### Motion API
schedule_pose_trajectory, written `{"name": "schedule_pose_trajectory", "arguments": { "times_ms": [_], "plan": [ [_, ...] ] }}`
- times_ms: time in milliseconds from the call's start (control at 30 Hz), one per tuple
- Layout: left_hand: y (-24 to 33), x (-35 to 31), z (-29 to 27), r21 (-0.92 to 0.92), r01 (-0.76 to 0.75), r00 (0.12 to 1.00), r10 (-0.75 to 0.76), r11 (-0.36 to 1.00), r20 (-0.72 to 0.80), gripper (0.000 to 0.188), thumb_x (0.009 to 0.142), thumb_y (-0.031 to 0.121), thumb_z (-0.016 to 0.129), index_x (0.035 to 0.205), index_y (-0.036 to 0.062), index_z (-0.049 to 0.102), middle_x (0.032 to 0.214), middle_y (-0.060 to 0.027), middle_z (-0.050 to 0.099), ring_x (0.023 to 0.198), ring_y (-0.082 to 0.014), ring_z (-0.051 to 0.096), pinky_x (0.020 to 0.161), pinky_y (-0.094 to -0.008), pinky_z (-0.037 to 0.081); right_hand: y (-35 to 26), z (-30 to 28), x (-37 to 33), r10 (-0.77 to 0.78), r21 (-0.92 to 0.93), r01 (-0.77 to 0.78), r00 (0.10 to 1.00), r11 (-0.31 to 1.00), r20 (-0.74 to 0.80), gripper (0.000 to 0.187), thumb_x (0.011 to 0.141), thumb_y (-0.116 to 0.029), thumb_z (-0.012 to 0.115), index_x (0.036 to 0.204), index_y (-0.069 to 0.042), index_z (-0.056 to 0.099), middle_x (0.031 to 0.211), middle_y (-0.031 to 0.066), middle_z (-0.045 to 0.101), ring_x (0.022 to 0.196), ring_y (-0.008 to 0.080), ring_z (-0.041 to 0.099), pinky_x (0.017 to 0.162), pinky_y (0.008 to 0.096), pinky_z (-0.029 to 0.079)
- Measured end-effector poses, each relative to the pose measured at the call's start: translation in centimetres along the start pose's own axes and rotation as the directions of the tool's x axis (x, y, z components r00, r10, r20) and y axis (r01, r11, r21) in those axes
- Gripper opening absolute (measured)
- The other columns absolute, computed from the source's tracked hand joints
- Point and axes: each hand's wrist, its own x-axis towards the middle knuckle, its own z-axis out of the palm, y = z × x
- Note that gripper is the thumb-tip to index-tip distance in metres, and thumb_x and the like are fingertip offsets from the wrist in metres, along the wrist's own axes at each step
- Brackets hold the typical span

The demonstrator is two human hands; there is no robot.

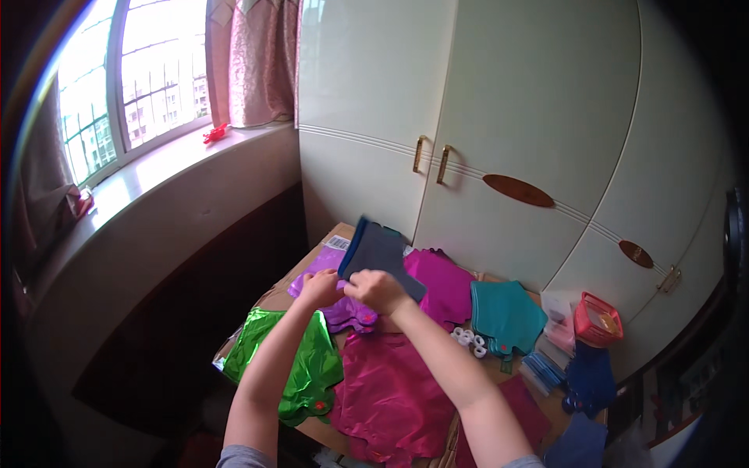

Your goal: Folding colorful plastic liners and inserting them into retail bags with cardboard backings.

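Note:
Both my hands are together above the middle of the table, at the near corner of a dark grey-blue flat piece point(384, 251) with a bright blue edge. My left hand point(321, 288) has its fingers closed at that corner. Close beside it, my right hand point(376, 290) is also closed, gripping the same piece near its lower edge. The piece slants up and away from me. Below the hands are flat shiny purple foil pieces point(349, 313). A green foil piece point(300, 359) spreads under my left forearm, and a large magenta foil piece point(390, 390) lies between my arms.
Cardboard point(275, 298) covers the tabletop. Rightward lie a purple-magenta foil stack point(441, 285), a teal stack point(507, 312), white rings point(468, 340), blue packets point(541, 371), dark blue pieces point(591, 378) and a red basket point(598, 329). White cabinet doors point(538, 93) rise behind; a windowsill point(164, 173) runs left.

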Motion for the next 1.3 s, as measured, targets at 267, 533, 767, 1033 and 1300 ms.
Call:
{"name": "schedule_pose_trajectory", "arguments": {
  "times_ms": [267, 533, 767, 1033, 1300],
  "plan": [
    [-5.6, -4.4, 0.3, 0.011, 0.129, 0.986, -0.13, 0.992, 0.101, 0.048, 0.078, 0.039, 0.057, 0.12, 0.0154, 0.055, 0.131, -0.0144, 0.047, 0.127, -0.0326, 0.04, 0.098, -0.0639, 0.03, -4.4, 5.0, -2.2, -0.007, 0.374, -0.114, 0.952, 0.92, 0.307, 0.008, 0.076, -0.016, 0.059, 0.074, -0.008, 0.06, 0.083, 0.0044, 0.062, 0.08, 0.023, 0.064, 0.069, 0.0332, 0.052],
    [-7.0, -4.6, 1.1, -0.064, 0.057, 0.998, -0.055, 0.996, 0.028, 0.044, 0.078, 0.037, 0.06, 0.114, 0.0121, 0.058, 0.122, -0.0126, 0.054, 0.119, -0.0298, 0.048, 0.095, -0.0617, 0.033, -4.9, 5.8, -2.6, 0.124, 0.425, -0.283, 0.924, 0.86, 0.363, 0.016, 0.078, -0.023, 0.061, 0.078, -0.009, 0.067, 0.083, 0.0063, 0.064, 0.078, 0.0251, 0.065, 0.071, 0.0371, 0.052],
    [-4.6, -7.2, -0.7, -0.266, -0.109, 0.984, 0.067, 0.958, -0.162, 0.024, 0.078, 0.026, 0.062, 0.093, 0.0071, 0.065, 0.093, -0.0109, 0.065, 0.096, -0.0282, 0.061, 0.086, -0.044, 0.044, -4.5, 6.7, -3.6, 0.531, 0.556, -0.673, 0.734, 0.487, 0.423, 0.021, 0.073, -0.024, 0.069, 0.085, -0.007, 0.072, 0.085, 0.0093, 0.069, 0.077, 0.0235, 0.067, 0.071, 0.0314, 0.052],
    [-5.8, -6.4, 2.1, -0.054, -0.14, 0.982, 0.131, 0.989, -0.138, 0.031, 0.084, 0.032, 0.054, 0.1, 0.0081, 0.065, 0.103, -0.0103, 0.065, 0.104, -0.0258, 0.058, 0.092, -0.0454, 0.039, -4.6, 6.5, -2.8, 0.584, 0.604, -0.78, 0.571, 0.165, 0.577, 0.022, 0.073, -0.022, 0.075, 0.085, -0.005, 0.072, 0.079, 0.009, 0.07, 0.07, 0.0136, 0.066, 0.066, 0.0273, 0.05],
    [-6.4, -4.4, 0.4, -0.008, 0.115, 0.991, -0.115, 0.993, -0.07, 0.052, 0.075, 0.051, 0.062, 0.111, 0.0133, 0.061, 0.11, -0.0066, 0.063, 0.106, -0.0213, 0.058, 0.089, -0.0522, 0.034, -3.8, 10.5, -5.0, 0.77, 0.779, -0.588, 0.387, -0.218, 0.508, 0.01, 0.081, -0.011, 0.068, 0.084, -0.003, 0.063, 0.07, -0.0029, 0.058, 0.059, 0.0068, 0.05, 0.054, 0.0248, 0.041]
  ]
}}
